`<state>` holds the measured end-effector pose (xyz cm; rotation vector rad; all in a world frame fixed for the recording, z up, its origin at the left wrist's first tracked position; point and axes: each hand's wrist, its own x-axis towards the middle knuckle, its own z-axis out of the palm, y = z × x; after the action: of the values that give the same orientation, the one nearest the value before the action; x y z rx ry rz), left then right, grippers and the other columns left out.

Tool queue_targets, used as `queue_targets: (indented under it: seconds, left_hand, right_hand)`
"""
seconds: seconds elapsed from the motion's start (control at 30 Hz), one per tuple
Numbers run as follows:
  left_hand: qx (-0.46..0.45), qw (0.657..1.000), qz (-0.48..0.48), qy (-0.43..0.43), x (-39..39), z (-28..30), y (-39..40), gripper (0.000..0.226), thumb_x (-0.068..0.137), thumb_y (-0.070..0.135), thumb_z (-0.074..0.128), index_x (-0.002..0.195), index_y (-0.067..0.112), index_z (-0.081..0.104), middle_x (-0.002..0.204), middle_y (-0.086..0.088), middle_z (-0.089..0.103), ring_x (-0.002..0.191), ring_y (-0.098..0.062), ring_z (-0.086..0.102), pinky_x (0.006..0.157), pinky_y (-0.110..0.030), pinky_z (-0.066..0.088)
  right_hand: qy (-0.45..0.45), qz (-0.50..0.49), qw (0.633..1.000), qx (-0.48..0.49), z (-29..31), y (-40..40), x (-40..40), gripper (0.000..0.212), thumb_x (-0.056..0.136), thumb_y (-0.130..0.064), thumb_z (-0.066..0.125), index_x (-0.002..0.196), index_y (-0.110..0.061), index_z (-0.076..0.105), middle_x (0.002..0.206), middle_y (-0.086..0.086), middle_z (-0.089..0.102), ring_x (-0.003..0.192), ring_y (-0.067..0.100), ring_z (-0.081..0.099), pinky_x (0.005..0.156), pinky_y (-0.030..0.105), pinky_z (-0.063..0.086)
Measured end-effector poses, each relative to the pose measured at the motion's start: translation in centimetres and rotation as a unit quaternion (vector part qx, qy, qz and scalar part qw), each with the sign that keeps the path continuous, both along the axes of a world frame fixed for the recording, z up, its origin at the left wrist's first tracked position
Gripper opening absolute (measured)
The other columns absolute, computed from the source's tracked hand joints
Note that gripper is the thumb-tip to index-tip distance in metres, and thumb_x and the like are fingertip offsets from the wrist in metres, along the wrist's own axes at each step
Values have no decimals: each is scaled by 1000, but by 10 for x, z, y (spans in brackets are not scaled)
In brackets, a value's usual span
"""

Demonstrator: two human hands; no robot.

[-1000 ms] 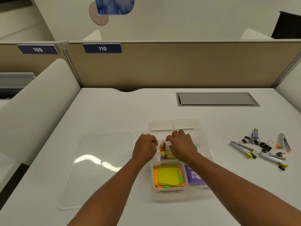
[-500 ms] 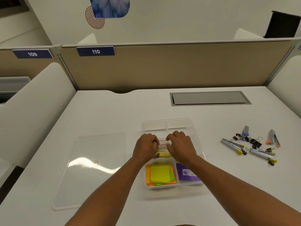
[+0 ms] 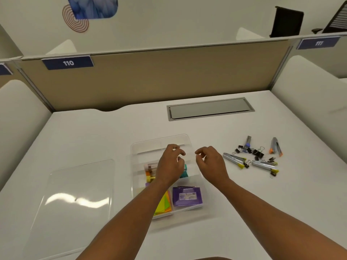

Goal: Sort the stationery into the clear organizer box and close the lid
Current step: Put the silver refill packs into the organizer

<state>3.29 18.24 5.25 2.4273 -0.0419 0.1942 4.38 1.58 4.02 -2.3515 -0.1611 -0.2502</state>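
Observation:
The clear organizer box [image 3: 138,152] lies in the middle of the white desk. Its near compartments hold bright sticky notes [image 3: 165,204] and a purple packet [image 3: 186,196]; coloured small items [image 3: 149,170] fill a middle compartment. My left hand [image 3: 170,164] hovers over the box with curled fingers, holding nothing. Just past the box's right edge is my right hand [image 3: 210,162], fingers apart and empty. The clear lid [image 3: 75,199] lies flat to the left of the box. Staplers [image 3: 234,159] and black binder clips [image 3: 258,152] lie loose on the right.
A grey cable hatch [image 3: 210,108] is set into the desk behind the box. A beige partition [image 3: 150,79] closes the back and white side panels [image 3: 308,87] flank the desk. Black chairs [image 3: 287,21] stand beyond the partition.
Both hands have lifted off the middle compartment and opened. The right hand has moved right, past the box's edge. The camera has turned to the right.

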Motion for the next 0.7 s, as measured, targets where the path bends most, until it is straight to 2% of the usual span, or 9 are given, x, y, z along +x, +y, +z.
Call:
queue_targets:
  seconds: [0.13, 0.27, 0.4, 0.5, 0.57, 0.7]
  left_hand:
    - [-6, 1000, -23, 6, 9, -5, -39, 19, 93, 17, 55, 105, 25, 67, 135, 7, 50, 106, -11, 59, 82, -16, 42]
    - [-7, 998, -61, 7, 16, -10, -79, 20, 92, 15, 55, 106, 24, 67, 133, 7, 50, 111, -9, 56, 83, -12, 35]
    - [-1, 995, -102, -5, 23, -15, -112, 23, 90, 11, 53, 104, 22, 68, 126, 6, 53, 110, -9, 55, 83, -15, 36]
    - [-2, 992, -124, -8, 30, -19, -136, 28, 88, 6, 51, 103, 21, 68, 116, 7, 57, 108, -10, 55, 82, -16, 36]
    - [2, 991, -137, 0, 35, -22, -150, 33, 86, 2, 49, 105, 21, 67, 115, 6, 58, 107, -12, 54, 82, -18, 38]
    - [26, 982, -182, 44, 45, -31, -172, 46, 84, -1, 46, 122, 21, 62, 129, 4, 56, 119, -17, 48, 91, -21, 37]
  right_hand:
    - [27, -39, 999, 18, -2, -44, -5, 12, 89, -21, 57, 94, -29, 66, 86, -9, 57, 72, 5, 55, 62, 23, 43]
    - [55, -81, 995, 24, -5, -83, -9, 13, 87, -20, 57, 92, -29, 67, 87, -9, 59, 73, 7, 56, 66, 26, 44]
    - [74, -125, 989, 15, -8, -117, -7, 15, 85, -18, 57, 91, -24, 69, 82, -10, 60, 74, 7, 56, 65, 25, 41]
    - [103, -160, 982, 5, -10, -144, -5, 14, 83, -17, 59, 90, -24, 70, 80, -7, 62, 78, 14, 59, 64, 28, 41]
    - [116, -182, 976, -3, -13, -164, -5, 12, 84, -18, 60, 91, -22, 69, 83, -5, 63, 81, 16, 61, 65, 29, 43]
    - [156, -179, 968, -85, -17, -196, -1, 26, 87, -19, 57, 112, -19, 65, 105, 5, 61, 95, 23, 60, 77, 33, 47]
